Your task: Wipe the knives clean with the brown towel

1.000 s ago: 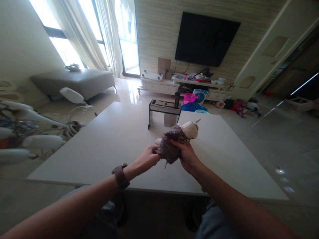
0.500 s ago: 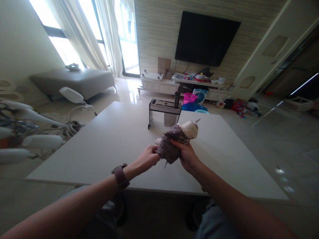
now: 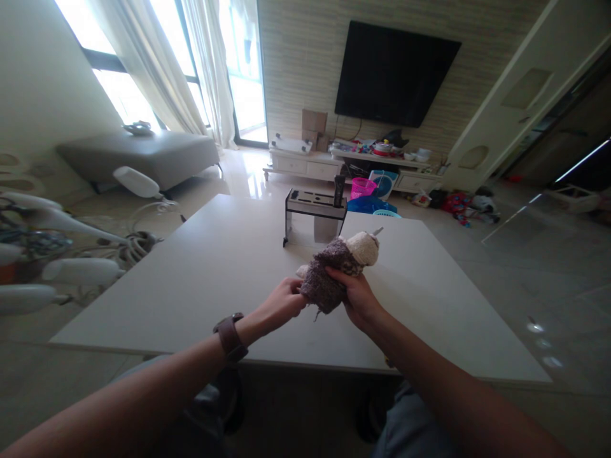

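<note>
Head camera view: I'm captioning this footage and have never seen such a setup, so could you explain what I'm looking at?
There is no machine here, just a person's two bare hands. One camera, worn on the head, looks forward and down at them. The right hand grips a fuzzy brown-and-cream bundle, perhaps a soft toy, above the white table. The left hand, with a wristwatch on its wrist, touches the bundle's lower end; its fingertips are hidden. Farther back on the table stands what looks like a knife block, with a dark handle upright in it.
</note>
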The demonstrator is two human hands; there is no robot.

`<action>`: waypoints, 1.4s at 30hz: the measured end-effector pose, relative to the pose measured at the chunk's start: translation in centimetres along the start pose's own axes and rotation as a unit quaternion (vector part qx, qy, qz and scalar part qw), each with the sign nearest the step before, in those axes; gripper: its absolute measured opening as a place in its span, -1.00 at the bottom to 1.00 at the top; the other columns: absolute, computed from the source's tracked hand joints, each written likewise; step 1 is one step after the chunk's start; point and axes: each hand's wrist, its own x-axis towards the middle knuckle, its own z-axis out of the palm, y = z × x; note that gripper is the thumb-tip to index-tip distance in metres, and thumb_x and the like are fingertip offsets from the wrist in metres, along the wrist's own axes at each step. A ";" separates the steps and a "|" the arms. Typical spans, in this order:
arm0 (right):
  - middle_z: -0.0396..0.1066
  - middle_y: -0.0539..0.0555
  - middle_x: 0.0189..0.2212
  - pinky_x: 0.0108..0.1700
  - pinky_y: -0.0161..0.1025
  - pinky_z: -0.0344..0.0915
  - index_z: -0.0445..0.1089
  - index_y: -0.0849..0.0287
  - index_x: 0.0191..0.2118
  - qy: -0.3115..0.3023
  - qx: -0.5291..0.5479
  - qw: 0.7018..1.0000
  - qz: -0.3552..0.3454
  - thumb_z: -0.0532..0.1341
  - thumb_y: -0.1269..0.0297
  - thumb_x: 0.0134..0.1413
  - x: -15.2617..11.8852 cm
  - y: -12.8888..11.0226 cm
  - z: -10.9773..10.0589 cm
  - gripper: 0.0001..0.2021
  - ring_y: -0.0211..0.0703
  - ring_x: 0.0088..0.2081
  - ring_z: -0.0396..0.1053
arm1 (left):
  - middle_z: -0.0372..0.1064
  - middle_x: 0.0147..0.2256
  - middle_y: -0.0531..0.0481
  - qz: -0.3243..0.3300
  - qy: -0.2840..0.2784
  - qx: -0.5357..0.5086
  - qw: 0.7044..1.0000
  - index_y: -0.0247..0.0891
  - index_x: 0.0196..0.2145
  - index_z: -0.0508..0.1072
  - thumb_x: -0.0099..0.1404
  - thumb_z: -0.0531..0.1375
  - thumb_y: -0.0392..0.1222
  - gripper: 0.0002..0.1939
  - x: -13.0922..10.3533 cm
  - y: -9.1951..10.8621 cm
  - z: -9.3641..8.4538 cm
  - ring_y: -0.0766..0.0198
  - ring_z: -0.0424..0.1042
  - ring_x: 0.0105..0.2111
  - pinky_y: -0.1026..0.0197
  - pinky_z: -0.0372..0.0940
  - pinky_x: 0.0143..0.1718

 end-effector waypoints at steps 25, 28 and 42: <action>0.67 0.04 -0.10 0.11 0.03 0.56 0.61 0.08 -0.16 0.097 0.106 0.979 -0.145 0.49 0.22 -0.07 4.7 -6.3 -4.7 -0.72 0.05 0.01 0.61 | 0.17 -0.52 0.16 0.008 -0.066 0.027 0.997 -0.32 -0.25 0.54 0.20 0.26 -0.02 -0.70 -1.1 1.6 0.2 0.37 0.14 -0.53 0.29 0.04 -0.51; 0.67 0.03 -0.12 0.05 -0.01 0.60 0.61 0.07 -0.18 0.091 0.109 0.976 -0.167 0.45 0.20 0.00 4.9 -7.0 -5.4 -0.77 0.02 -0.03 0.63 | 0.16 -0.54 0.18 -0.011 -0.073 0.021 0.997 -0.32 -0.25 0.54 0.18 0.27 -0.02 -0.70 -1.2 1.5 0.2 0.39 0.11 -0.57 0.29 0.00 -0.54; 0.67 0.08 -0.14 0.11 -0.02 0.53 0.57 0.17 -0.14 0.063 0.056 0.996 -0.037 0.62 0.34 -0.47 -1.9 1.2 1.7 -0.41 0.03 -0.07 0.61 | 0.46 -0.44 -0.01 0.121 0.003 0.115 0.986 -0.37 -0.42 0.60 0.20 0.19 -0.13 -0.75 -0.4 -0.1 -1.3 0.23 0.34 -0.38 0.24 0.25 -0.33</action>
